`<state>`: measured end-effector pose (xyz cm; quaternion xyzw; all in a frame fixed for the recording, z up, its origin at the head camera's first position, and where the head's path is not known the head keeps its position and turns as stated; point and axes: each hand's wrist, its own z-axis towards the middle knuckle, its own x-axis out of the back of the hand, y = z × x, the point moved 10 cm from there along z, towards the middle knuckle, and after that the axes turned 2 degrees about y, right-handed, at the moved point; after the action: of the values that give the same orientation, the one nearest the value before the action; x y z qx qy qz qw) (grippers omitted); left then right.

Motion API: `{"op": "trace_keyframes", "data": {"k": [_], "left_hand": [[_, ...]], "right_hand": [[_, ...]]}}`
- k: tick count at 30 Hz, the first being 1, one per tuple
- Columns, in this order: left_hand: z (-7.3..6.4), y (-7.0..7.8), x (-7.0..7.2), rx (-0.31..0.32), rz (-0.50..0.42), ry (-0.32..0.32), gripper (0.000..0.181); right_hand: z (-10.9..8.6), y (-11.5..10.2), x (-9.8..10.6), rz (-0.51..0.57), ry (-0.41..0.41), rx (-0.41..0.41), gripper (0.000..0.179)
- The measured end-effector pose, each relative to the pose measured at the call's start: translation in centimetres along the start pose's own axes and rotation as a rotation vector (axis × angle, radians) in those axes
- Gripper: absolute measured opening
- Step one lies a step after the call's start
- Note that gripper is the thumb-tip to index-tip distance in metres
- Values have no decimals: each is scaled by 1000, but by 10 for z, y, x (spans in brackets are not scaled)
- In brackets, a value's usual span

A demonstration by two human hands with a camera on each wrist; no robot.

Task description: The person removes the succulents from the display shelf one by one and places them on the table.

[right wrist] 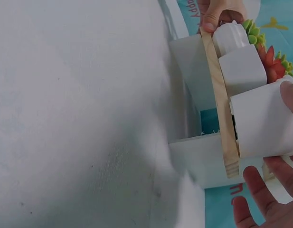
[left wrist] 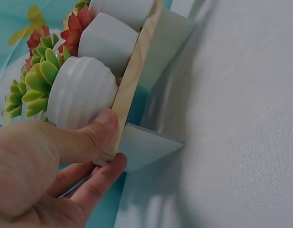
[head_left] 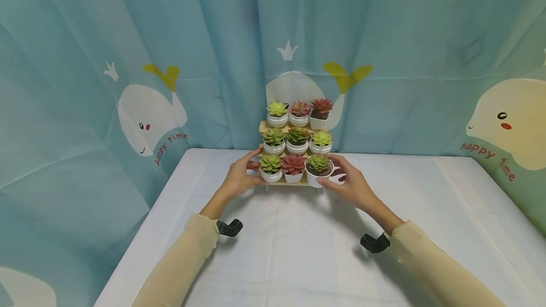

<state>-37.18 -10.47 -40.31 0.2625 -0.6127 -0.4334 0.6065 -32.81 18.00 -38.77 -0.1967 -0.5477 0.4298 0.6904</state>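
A tiered wooden stand (head_left: 294,184) carries three rows of small succulents in white pots. With thumb above and fingertips below, my left hand (head_left: 240,178) pinches the left end of the bottom wooden shelf (left wrist: 132,90). The thumb lies against a ribbed white pot (left wrist: 82,92) with a green succulent. At the bottom row's right end, my right hand (head_left: 351,185) holds a larger white cup (right wrist: 265,121) with a looped handle and a green succulent (head_left: 318,162), thumb and fingers on opposite sides. Between them sits a red succulent (head_left: 293,164) in a squarish white pot (right wrist: 243,69).
White legs (right wrist: 193,156) support the stand near the back edge of the white-covered table (head_left: 298,250). Close behind hangs a blue curtain (head_left: 213,60) with whale prints. The other pots stand closely packed on the upper tiers, including a dark red succulent (head_left: 322,105) at the top right.
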Motion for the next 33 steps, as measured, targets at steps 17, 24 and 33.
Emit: {"op": "trace_keyframes", "data": {"k": [17, 24, 33], "left_hand": [[0, -5, 2, -44, -46, 3, 95], [1, -11, 1, -24, -87, -9, 96], [0, -12, 0, -24, -115, -20, 96]], "right_hand": [[-1, -3, 3, 115, -17, -2, 71], [-5, -10, 15, 104, -10, -4, 69], [-7, -12, 30, 93, 2, -6, 70]]}}
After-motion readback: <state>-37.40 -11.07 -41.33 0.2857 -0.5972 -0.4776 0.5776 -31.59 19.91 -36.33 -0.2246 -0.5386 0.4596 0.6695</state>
